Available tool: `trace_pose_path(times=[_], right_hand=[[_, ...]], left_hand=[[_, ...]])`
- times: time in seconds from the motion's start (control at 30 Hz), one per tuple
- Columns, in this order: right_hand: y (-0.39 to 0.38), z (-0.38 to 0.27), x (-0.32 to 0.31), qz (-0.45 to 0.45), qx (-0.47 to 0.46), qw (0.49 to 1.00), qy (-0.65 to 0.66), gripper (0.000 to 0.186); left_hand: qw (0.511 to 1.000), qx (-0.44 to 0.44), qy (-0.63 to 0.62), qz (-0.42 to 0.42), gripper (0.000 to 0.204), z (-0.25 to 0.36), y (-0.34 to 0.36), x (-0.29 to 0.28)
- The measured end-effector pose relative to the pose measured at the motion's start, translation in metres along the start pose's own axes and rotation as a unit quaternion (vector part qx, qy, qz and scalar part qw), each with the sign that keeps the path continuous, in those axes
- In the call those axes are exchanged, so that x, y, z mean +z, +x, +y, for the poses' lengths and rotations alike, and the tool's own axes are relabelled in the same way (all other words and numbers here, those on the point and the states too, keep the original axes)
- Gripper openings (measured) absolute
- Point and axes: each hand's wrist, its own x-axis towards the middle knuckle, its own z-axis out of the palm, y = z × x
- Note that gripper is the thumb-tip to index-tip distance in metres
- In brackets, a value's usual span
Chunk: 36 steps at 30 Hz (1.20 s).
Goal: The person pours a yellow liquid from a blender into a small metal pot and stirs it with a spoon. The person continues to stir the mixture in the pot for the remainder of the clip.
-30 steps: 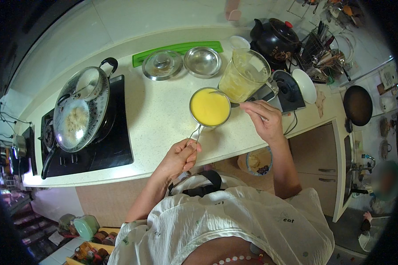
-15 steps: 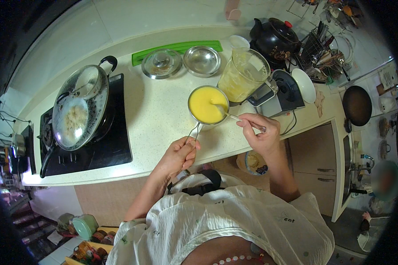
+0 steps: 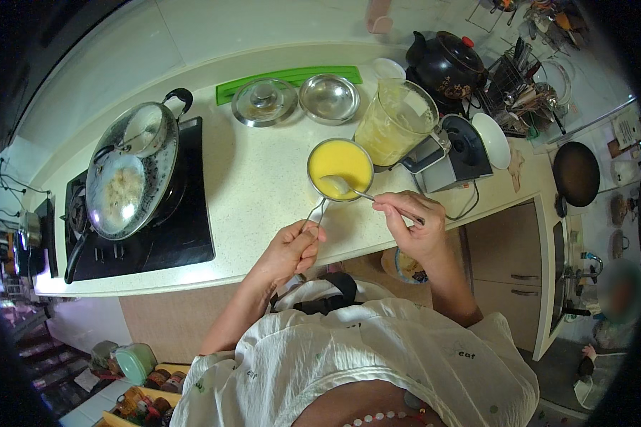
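A round metal strainer (image 3: 309, 173) with a forked wire handle is full of smooth yellow liquid (image 3: 343, 156). My left hand (image 3: 293, 249) is closed round its handle, near the counter's front edge. Between the fingers of my right hand (image 3: 414, 222) is the handle of a metal spoon (image 3: 367, 196); its bowl dips into the liquid at the near side. What stands beneath the strainer is mostly hidden. Just behind and to the right, a clear blender jug (image 3: 388, 132) has yellow residue on its walls.
Left, a lidded wok (image 3: 132, 192) sits on a black hob (image 3: 189, 235). Farther back are a glass lid (image 3: 263, 103), a steel bowl (image 3: 329, 99) and a green strip (image 3: 288, 82). A blender base (image 3: 456, 167), white bowl (image 3: 490, 141) and black kettle (image 3: 445, 64) stand right.
The spoon's bowl has moved through the liquid from the right side to the near middle. My right hand has shifted slightly left and down; my left hand keeps its hold.
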Motion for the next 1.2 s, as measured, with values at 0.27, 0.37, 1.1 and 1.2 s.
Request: trace_pose_path(times=[0.27,0.37,1.1,1.2], right_hand=[[-0.001,0.020,0.001,0.020,0.004,0.999,-0.036,0.017],[0.003,0.025,-0.002,0.022,-0.021,0.998,-0.057,0.018],[-0.001,0.032,-0.012,0.003,0.046,0.999,0.010,0.013],[-0.002,0.024,-0.018,0.002,0.057,0.998,0.027,0.014]], left_hand=[[1.000,-0.013,0.011,0.003,0.021,0.003,-0.001,-0.001],[1.000,-0.007,0.009,0.001,0.021,0.001,-0.001,-0.002],[1.000,-0.007,-0.006,0.003,0.020,0.001,0.001,-0.003],[1.000,-0.006,-0.007,0.003,0.020,0.001,0.000,-0.003]])
